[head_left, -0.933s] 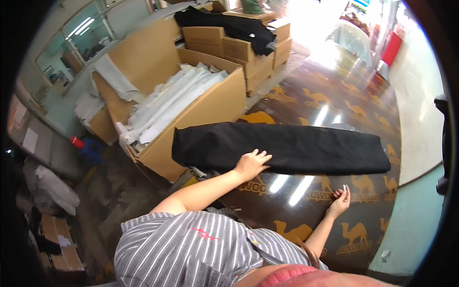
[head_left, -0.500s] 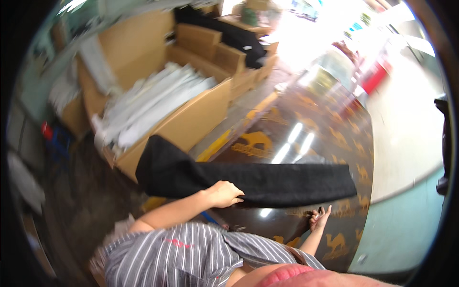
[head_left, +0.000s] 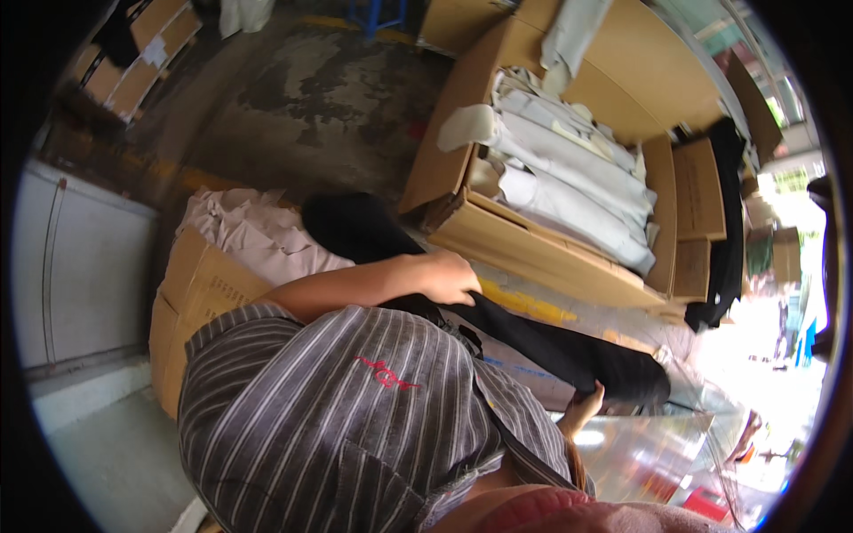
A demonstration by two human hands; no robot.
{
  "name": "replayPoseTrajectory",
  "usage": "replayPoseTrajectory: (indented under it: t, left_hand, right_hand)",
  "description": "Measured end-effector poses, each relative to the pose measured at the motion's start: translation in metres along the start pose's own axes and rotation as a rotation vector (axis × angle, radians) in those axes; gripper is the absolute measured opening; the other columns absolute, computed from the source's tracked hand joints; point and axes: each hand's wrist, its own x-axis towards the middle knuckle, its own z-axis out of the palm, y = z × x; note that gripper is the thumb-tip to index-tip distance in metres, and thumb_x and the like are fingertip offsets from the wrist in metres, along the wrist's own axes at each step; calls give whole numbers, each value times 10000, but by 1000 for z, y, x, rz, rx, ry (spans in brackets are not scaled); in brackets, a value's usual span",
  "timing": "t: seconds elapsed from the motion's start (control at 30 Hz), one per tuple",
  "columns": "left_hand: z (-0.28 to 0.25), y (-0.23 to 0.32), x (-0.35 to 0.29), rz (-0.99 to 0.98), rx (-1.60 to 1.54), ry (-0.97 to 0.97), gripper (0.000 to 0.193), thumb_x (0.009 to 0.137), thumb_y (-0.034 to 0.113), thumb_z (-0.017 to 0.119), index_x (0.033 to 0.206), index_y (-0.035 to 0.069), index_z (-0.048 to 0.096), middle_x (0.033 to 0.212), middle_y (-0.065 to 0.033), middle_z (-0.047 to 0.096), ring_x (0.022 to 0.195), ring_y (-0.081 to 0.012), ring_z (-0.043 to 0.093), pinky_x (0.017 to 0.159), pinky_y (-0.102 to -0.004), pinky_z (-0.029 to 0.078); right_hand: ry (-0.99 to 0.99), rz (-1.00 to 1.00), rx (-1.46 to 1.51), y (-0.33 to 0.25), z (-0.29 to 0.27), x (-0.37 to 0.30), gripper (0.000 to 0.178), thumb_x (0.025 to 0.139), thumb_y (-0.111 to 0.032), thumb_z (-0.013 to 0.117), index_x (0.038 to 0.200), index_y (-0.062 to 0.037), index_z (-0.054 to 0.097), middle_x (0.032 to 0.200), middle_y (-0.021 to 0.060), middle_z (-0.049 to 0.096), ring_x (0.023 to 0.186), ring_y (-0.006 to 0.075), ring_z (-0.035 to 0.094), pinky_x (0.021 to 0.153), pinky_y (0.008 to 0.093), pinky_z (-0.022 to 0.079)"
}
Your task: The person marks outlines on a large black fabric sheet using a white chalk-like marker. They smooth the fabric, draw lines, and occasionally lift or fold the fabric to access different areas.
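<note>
A long folded length of black material point(head_left: 569, 351), cloth or leather by its look, stretches slantwise before my body, from the upper left down to the right. My left hand point(head_left: 449, 277) is closed over its middle, with the fingertips out of sight. The left end droops beyond my forearm, by a carton. Toward the other end, my right hand point(head_left: 585, 407) grips the lower edge, thumb on the near face and the other fingers hidden. The whole piece is held in the air between both hands.
A big cardboard box point(head_left: 551, 258) of pale rolled sheets point(head_left: 577, 191) stands ahead. At my left is a carton point(head_left: 197, 289) heaped with pinkish-beige material point(head_left: 253, 226), beside a grey cabinet point(head_left: 84, 258). A glossy tabletop point(head_left: 640, 444) lies at the right. A blue stool point(head_left: 378, 16) stands far off.
The view has swung left, away from the brown tabletop. My right hand, earlier apart from the black material with fingers raised, now grips its right part. My left hand still holds its middle.
</note>
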Motion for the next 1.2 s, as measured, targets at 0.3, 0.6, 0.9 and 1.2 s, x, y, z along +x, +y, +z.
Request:
replayPoseTrajectory:
  t: [0.3, 0.6, 0.9, 1.2]
  left_hand:
    - [-97, -95, -123, -578, -270, 318, 409, 974, 371, 628, 1214, 45, 690, 1060, -194, 726, 974, -357, 696, 868, -419, 527]
    - [-179, -110, -161, -760, -259, 871, 381, 956, 313, 627, 1207, 31, 678, 1037, -213, 715, 955, -362, 689, 844, -391, 514]
    - [-234, -197, -231, -1050, -251, 885, 433, 978, 430, 578, 1235, 96, 677, 1154, -199, 691, 1086, -395, 636, 928, -451, 496]
    - [-305, -407, -368, -1056, -474, 738, 486, 977, 475, 570, 1273, 98, 655, 1222, -188, 669, 1143, -382, 613, 964, -446, 474]
  right_hand:
    - [-391, -96, 74, -61, 389, -71, 435, 809, -158, 700, 1203, 6, 612, 1128, 117, 640, 999, 232, 630, 869, 349, 546]
    - [-813, -84, 243, -82, 669, -103, 452, 854, -147, 686, 1254, 23, 563, 1209, 130, 615, 1087, 247, 611, 936, 359, 522]
    - [-1000, 116, -7, -32, 829, -195, 512, 836, -204, 684, 1307, -95, 514, 1192, 93, 613, 1066, 226, 625, 839, 358, 554]
    - [-939, 125, -128, 97, 1034, -311, 262, 841, -180, 641, 1087, -97, 614, 913, 8, 619, 670, 127, 617, 498, 233, 452]
